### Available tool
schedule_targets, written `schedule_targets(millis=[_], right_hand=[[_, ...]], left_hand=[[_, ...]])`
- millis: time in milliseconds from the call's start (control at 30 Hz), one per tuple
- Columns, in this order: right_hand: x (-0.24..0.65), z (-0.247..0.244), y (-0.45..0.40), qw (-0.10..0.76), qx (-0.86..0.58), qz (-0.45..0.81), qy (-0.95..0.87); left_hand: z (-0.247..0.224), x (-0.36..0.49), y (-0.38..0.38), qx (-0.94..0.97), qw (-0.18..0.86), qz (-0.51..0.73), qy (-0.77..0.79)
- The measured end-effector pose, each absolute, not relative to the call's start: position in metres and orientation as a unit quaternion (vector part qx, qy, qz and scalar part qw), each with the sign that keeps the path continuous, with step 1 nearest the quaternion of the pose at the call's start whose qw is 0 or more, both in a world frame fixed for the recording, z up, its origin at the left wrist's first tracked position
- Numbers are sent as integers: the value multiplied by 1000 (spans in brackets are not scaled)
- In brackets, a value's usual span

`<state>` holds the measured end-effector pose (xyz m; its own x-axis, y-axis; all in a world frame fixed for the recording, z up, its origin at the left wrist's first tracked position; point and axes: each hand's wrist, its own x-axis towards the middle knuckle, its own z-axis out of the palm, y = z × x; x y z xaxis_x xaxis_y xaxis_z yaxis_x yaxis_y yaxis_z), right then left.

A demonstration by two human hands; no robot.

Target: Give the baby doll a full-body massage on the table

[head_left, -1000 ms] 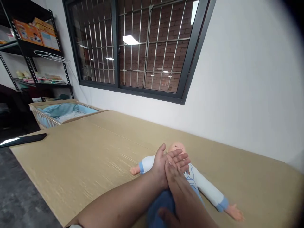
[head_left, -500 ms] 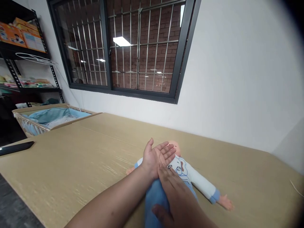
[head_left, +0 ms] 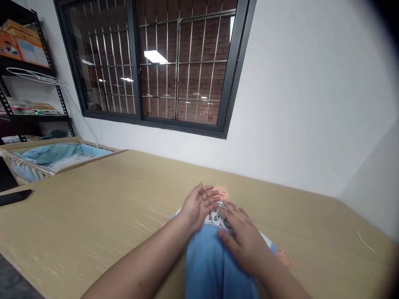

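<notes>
Head view: a baby doll lies face-up on the worktop, beneath the left hand and right hand, held apart, fingers extended; contact is unclear.

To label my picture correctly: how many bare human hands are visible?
2. Over the doll in blue and white clothes: the bare left hand, palm showing, on the left as pictured, and the bare right hand, back showing, on the right. No other human hand shows.
</notes>
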<state>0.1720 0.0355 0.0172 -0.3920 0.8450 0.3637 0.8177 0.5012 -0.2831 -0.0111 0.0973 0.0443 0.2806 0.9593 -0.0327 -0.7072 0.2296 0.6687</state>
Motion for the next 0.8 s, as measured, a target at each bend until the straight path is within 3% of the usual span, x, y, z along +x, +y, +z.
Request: schedule_targets(millis=[200, 333, 467, 600, 800], right_hand=[[231, 30, 42, 159, -644, 134, -737], [266, 18, 42, 106, -677, 187, -704], [284, 2, 42, 53, -713, 202, -669], [284, -2, 41, 43, -716, 209, -665], [289, 14, 35, 104, -686, 282, -663]], left_hand=[[15, -72, 120, 509, 531, 536, 415], [-11, -110, 126, 637, 383, 396, 539], [-6, -132, 121, 698, 349, 225, 584], [7, -138, 114, 739, 378, 112, 547], [7, -137, 113, 795, 264, 82, 540]])
